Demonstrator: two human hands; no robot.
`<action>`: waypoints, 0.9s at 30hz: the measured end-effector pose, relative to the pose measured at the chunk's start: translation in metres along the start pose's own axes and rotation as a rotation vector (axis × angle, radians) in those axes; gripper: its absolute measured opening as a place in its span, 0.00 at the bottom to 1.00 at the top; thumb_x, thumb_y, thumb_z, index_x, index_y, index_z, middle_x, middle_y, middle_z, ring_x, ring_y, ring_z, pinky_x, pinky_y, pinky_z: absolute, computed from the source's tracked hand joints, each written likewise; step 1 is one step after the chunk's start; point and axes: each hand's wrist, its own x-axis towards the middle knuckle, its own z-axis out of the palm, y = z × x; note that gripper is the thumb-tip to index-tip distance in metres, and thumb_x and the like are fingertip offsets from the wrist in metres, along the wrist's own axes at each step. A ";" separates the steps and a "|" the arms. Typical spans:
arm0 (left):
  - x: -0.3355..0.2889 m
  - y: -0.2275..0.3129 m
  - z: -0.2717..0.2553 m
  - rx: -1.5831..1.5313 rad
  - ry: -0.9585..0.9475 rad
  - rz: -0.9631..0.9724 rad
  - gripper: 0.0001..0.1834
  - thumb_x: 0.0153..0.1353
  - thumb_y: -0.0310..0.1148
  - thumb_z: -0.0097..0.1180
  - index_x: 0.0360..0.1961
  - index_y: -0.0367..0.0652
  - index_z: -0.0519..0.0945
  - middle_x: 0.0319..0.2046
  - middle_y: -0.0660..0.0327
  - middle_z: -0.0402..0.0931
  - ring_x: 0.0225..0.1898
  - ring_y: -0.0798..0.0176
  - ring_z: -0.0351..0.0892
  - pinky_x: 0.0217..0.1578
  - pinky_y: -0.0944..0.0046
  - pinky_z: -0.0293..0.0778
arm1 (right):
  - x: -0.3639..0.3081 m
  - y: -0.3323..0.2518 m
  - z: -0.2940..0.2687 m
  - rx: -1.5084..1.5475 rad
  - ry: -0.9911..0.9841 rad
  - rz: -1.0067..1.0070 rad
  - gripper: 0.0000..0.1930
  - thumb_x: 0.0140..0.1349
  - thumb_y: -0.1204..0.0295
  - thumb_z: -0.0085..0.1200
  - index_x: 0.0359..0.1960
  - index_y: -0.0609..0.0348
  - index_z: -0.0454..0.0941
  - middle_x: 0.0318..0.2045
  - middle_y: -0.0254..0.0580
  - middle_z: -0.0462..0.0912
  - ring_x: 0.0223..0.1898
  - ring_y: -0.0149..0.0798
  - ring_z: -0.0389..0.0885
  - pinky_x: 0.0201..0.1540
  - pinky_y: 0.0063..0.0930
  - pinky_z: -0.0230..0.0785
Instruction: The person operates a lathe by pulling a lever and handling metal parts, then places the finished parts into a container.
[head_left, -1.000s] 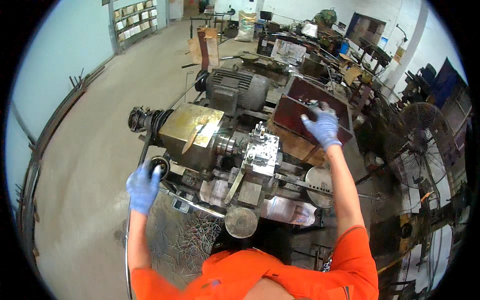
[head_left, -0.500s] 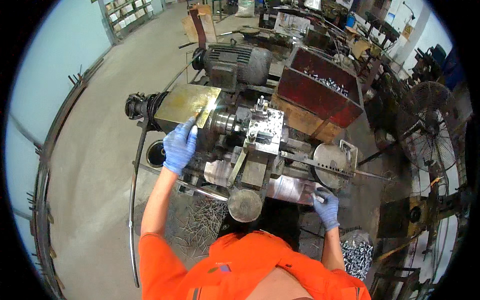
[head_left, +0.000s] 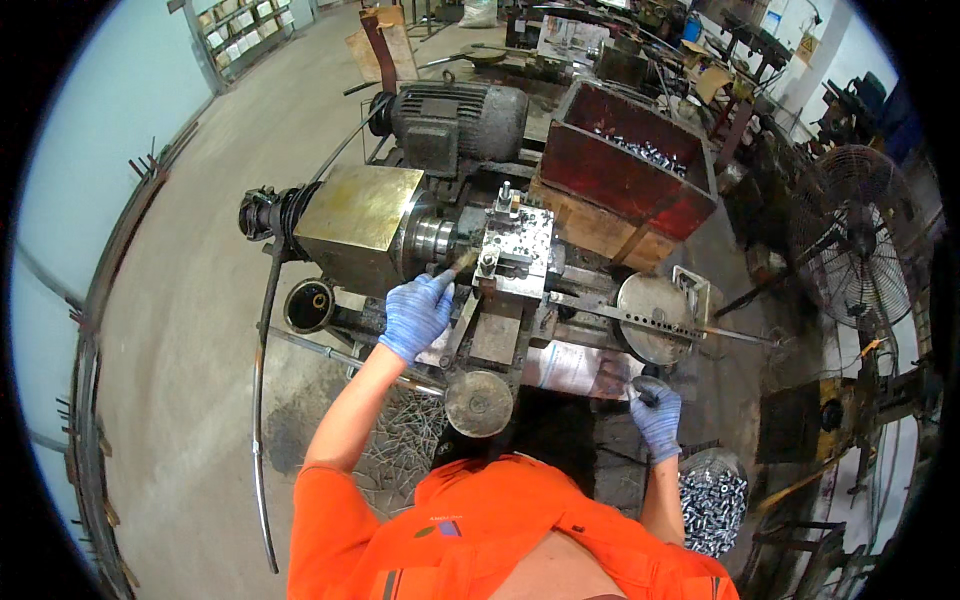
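My left hand, in a blue-striped glove, is closed around what looks like a small brush with a tan tip. That tip is just in front of the lathe's chuck, beside the metal tool block. My right hand, gloved too with dark fingertips, is curled beside a stained pale sheet. Something small and pale shows at its fingertips, but I cannot make out what it is. A round metal disc sits at the front of the lathe, between my hands.
Behind the block stands a dark red bin of small metal parts. A basket of metal pieces is at lower right. A motor, a brass-coloured headstock cover and a large fan surround the work. Thin rods litter the floor.
My left hand has moved right and down, from above the brass-coloured cover to the front of the chuck. My right hand stays beside the sheet. The whole view has shifted slightly.
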 end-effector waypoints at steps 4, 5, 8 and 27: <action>-0.014 -0.002 -0.019 0.061 0.025 0.038 0.11 0.56 0.33 0.53 0.40 0.48 0.79 0.20 0.57 0.72 0.20 0.53 0.73 0.22 0.56 0.68 | -0.003 0.002 -0.002 0.029 -0.001 0.005 0.06 0.47 0.74 0.61 0.26 0.61 0.81 0.28 0.43 0.82 0.30 0.37 0.80 0.34 0.26 0.71; -0.015 -0.001 -0.030 0.053 0.089 0.053 0.11 0.56 0.34 0.52 0.40 0.48 0.78 0.20 0.57 0.71 0.20 0.53 0.73 0.22 0.56 0.68 | -0.005 0.000 -0.005 0.038 0.000 0.021 0.06 0.47 0.74 0.61 0.26 0.61 0.81 0.28 0.43 0.82 0.30 0.37 0.80 0.34 0.26 0.71; -0.004 0.000 -0.069 -0.041 0.236 0.053 0.12 0.57 0.34 0.52 0.42 0.45 0.78 0.20 0.56 0.71 0.20 0.54 0.72 0.22 0.56 0.68 | -0.008 0.010 -0.010 -0.056 0.045 0.031 0.06 0.47 0.74 0.62 0.26 0.62 0.80 0.28 0.44 0.82 0.29 0.36 0.80 0.33 0.25 0.71; -0.012 -0.066 -0.101 -0.234 0.249 -0.592 0.30 0.64 0.52 0.40 0.56 0.38 0.68 0.48 0.47 0.72 0.44 0.53 0.74 0.39 0.64 0.74 | -0.081 0.063 -0.094 -0.304 0.261 0.340 0.20 0.51 0.52 0.53 0.25 0.59 0.81 0.26 0.48 0.80 0.31 0.50 0.78 0.37 0.37 0.71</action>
